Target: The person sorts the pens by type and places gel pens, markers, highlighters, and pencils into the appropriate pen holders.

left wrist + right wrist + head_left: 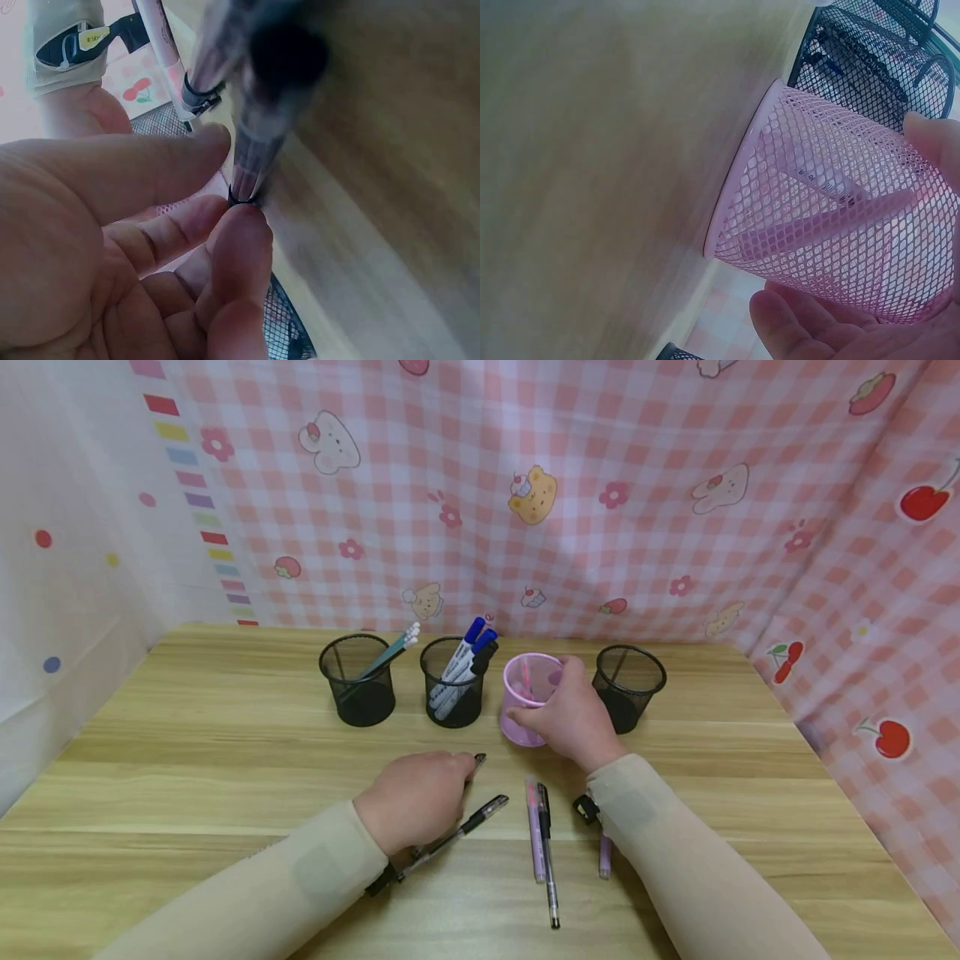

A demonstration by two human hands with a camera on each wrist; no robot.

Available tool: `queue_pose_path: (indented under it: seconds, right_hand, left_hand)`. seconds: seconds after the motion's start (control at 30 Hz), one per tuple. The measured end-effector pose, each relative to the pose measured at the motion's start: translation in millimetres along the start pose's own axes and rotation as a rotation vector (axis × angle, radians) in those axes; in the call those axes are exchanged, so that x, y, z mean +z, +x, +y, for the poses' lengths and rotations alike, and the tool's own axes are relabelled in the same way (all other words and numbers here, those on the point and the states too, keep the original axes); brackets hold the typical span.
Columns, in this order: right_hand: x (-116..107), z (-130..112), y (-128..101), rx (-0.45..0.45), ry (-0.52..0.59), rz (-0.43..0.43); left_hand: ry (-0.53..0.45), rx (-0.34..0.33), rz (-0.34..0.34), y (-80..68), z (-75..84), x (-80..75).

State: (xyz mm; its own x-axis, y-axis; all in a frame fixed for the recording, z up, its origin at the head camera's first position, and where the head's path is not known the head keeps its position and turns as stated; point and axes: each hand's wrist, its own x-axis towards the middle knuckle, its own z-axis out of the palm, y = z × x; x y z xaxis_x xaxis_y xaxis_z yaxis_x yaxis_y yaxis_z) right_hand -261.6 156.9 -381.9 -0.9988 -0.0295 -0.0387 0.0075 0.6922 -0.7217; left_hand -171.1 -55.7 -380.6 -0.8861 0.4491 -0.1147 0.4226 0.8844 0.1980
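Note:
My right hand (553, 703) grips a pink mesh cup (522, 687) that stands on the wooden table (187, 752), thumb on its near wall and fingers over the far rim. The right wrist view shows the pink mesh cup (802, 187) with pink pens inside, held by that hand (870, 247). My left hand (467, 771) lies knuckles-up on the table and pinches the end of a dark pen (479, 762). In the left wrist view thumb and forefinger (236, 196) close on the dark pen (259, 127). A second black pen (465, 827) lies under that hand.
Three black mesh cups stand in the row: one with teal pens (358, 681), one with blue-capped markers (453, 685), and one (628, 685) right of the pink cup. A pink pen (534, 831), a black pen (548, 860) and a purple pen (604, 857) lie between my forearms. Checked fabric walls surround the table.

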Motion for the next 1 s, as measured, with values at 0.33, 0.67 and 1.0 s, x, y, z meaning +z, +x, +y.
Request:
queue_pose_path:
  seconds: [0.33, 0.67, 1.0]
  right_hand:
    - [-1, -1, 0, 0.004, -0.011, 0.004]
    - [0, 0, 0, -0.003, -0.004, -0.003]
    - [0, 0, 1, -0.004, -0.005, -0.001]
  left_hand:
    - [-0.027, 0.096, -0.081, 0.9, 10.8, 1.4]
    - [-0.019, 0.112, -0.093, 0.8, 19.5, 5.2]
    - [-0.258, 0.081, 0.021, 2.9, 9.2, -18.3]
